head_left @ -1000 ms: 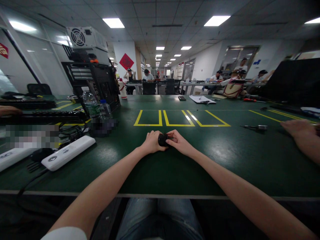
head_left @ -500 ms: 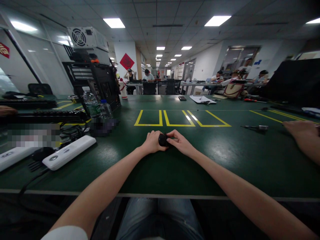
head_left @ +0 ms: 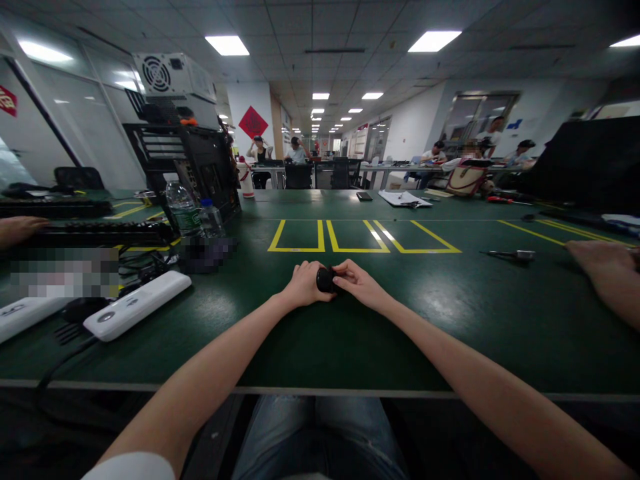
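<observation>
Over the green table, a small round black object sits between my two hands; its exact kind is not clear. My left hand is wrapped around it from the left, thumb below and fingers behind. With thumb and forefinger, my right hand pinches at the object's right side. Whatever small part lies between those fingertips is hidden. Beyond my hands, strips of yellow tape mark box shapes on the tabletop.
On the left lie white power strips with dark cables, near water bottles and an open computer case. A metal-ended tool lies to the right, beside another person's hand. A clipboard and phone lie farther back.
My hands keep almost the same pose around the black object. At the far left, another person's hand has moved rightward over the black keyboard-like item.
</observation>
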`<action>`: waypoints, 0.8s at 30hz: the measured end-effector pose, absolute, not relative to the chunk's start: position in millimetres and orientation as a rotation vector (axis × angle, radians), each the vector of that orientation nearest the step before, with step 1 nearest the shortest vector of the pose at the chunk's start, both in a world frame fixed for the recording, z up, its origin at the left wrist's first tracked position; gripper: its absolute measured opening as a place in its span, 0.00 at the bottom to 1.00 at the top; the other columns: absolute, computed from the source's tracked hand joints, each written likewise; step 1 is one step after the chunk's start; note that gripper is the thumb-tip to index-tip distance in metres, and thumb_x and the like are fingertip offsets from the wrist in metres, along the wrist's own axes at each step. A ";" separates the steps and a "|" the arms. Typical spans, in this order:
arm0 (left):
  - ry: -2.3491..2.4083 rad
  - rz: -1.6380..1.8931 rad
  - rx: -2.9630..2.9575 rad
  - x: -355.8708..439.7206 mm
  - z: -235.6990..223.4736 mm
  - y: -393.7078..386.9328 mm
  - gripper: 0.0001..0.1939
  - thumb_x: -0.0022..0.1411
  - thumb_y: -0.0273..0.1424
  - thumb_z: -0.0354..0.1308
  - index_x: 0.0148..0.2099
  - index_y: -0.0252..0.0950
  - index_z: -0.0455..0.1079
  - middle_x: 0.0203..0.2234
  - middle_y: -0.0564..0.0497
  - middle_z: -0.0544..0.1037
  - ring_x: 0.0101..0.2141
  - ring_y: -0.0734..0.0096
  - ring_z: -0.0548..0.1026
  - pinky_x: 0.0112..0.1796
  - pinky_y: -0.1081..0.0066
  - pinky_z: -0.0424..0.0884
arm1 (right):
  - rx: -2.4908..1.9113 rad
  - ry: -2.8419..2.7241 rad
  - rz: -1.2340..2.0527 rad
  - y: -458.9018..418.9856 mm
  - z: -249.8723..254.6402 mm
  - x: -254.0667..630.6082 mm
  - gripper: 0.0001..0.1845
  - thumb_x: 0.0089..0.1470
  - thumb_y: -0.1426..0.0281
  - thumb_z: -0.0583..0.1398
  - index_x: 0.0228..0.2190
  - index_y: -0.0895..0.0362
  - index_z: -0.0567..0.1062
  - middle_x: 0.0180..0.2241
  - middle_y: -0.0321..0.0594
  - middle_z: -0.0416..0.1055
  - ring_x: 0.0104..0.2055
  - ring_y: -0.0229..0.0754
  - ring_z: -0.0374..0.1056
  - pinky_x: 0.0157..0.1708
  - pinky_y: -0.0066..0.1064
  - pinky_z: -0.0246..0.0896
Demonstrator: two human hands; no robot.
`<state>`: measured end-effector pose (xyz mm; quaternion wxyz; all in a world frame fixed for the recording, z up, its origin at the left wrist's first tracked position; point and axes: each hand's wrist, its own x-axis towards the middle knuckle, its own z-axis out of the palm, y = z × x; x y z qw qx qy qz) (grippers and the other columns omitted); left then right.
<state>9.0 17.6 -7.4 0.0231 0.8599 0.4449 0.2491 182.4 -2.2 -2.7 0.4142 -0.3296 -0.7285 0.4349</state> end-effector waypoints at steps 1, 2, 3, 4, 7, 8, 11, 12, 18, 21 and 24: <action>1.386 0.770 2.658 9.1 -7.7 17.9 0.28 0.39 0.46 0.58 0.40 0.37 0.59 0.33 0.50 0.67 0.35 0.61 0.64 0.35 0.64 0.59 | -0.846 -1.818 1.092 -1.5 -3.0 182.1 0.12 0.46 0.68 0.57 0.36 0.56 0.63 0.37 0.38 0.64 0.43 0.40 0.63 0.46 0.38 0.58; 1.385 0.766 2.656 9.1 -7.7 17.9 0.28 0.39 0.46 0.58 0.40 0.37 0.59 0.34 0.50 0.67 0.35 0.61 0.64 0.35 0.64 0.59 | -0.874 -1.807 1.090 -0.9 -3.2 182.2 0.14 0.46 0.68 0.57 0.37 0.56 0.62 0.38 0.39 0.64 0.44 0.40 0.63 0.46 0.39 0.57; 1.377 0.763 2.656 9.0 -7.6 17.7 0.28 0.39 0.46 0.58 0.41 0.37 0.59 0.34 0.50 0.67 0.35 0.61 0.64 0.35 0.64 0.59 | -0.904 -1.802 1.093 -0.5 -3.3 182.5 0.15 0.46 0.67 0.57 0.38 0.56 0.62 0.40 0.40 0.64 0.45 0.41 0.62 0.47 0.40 0.56; 1.370 0.761 2.657 8.8 -7.4 17.4 0.28 0.39 0.46 0.58 0.41 0.37 0.59 0.34 0.50 0.67 0.35 0.61 0.64 0.36 0.64 0.59 | -0.930 -1.805 1.097 -0.4 -3.2 183.0 0.16 0.46 0.67 0.57 0.39 0.56 0.62 0.41 0.41 0.63 0.46 0.41 0.61 0.48 0.40 0.55; 1.361 0.759 2.656 7.9 -5.9 16.0 0.27 0.40 0.46 0.58 0.41 0.37 0.59 0.34 0.50 0.67 0.36 0.61 0.64 0.36 0.64 0.59 | -0.911 -1.854 1.145 -1.6 -1.9 185.1 0.16 0.47 0.67 0.56 0.40 0.56 0.63 0.42 0.42 0.63 0.46 0.41 0.61 0.48 0.40 0.55; 1.361 0.758 2.656 7.7 -5.4 15.5 0.27 0.40 0.46 0.58 0.41 0.37 0.59 0.34 0.50 0.67 0.36 0.61 0.64 0.36 0.64 0.59 | -0.879 -1.868 1.165 -2.2 -1.4 185.6 0.16 0.46 0.68 0.57 0.39 0.56 0.63 0.42 0.41 0.63 0.46 0.41 0.62 0.48 0.40 0.56; 1.355 0.752 2.657 7.4 -4.0 14.8 0.27 0.40 0.46 0.57 0.40 0.37 0.59 0.34 0.50 0.67 0.36 0.61 0.64 0.35 0.64 0.59 | -0.816 -1.864 1.170 -3.6 -0.5 185.9 0.17 0.44 0.69 0.59 0.37 0.55 0.62 0.41 0.39 0.63 0.46 0.40 0.62 0.46 0.38 0.57; 1.354 0.750 2.656 7.5 -3.6 14.7 0.26 0.40 0.46 0.57 0.40 0.37 0.59 0.34 0.50 0.67 0.36 0.61 0.64 0.36 0.64 0.59 | -0.814 -1.858 1.153 -3.6 -0.4 185.7 0.16 0.44 0.69 0.59 0.37 0.55 0.62 0.40 0.38 0.63 0.45 0.40 0.62 0.46 0.38 0.58; 1.371 0.733 2.634 9.0 -1.6 13.3 0.26 0.40 0.46 0.58 0.40 0.37 0.59 0.34 0.50 0.67 0.35 0.61 0.64 0.36 0.64 0.59 | -0.847 -1.828 1.061 0.3 -1.7 184.4 0.12 0.46 0.67 0.57 0.35 0.56 0.64 0.36 0.37 0.64 0.40 0.39 0.64 0.43 0.38 0.59; 1.390 0.722 2.615 9.4 0.3 11.4 0.27 0.40 0.45 0.59 0.40 0.37 0.59 0.34 0.49 0.68 0.36 0.60 0.64 0.37 0.63 0.59 | -0.929 -1.827 1.082 1.5 -1.8 185.7 0.16 0.46 0.66 0.57 0.39 0.56 0.64 0.40 0.40 0.64 0.44 0.41 0.62 0.46 0.40 0.56; 1.396 0.714 2.603 9.2 1.7 10.2 0.26 0.40 0.44 0.59 0.40 0.37 0.59 0.35 0.49 0.68 0.36 0.60 0.65 0.37 0.63 0.59 | -0.895 -1.862 1.145 -0.3 -0.4 187.4 0.17 0.45 0.67 0.57 0.39 0.56 0.64 0.41 0.41 0.64 0.45 0.41 0.62 0.47 0.41 0.56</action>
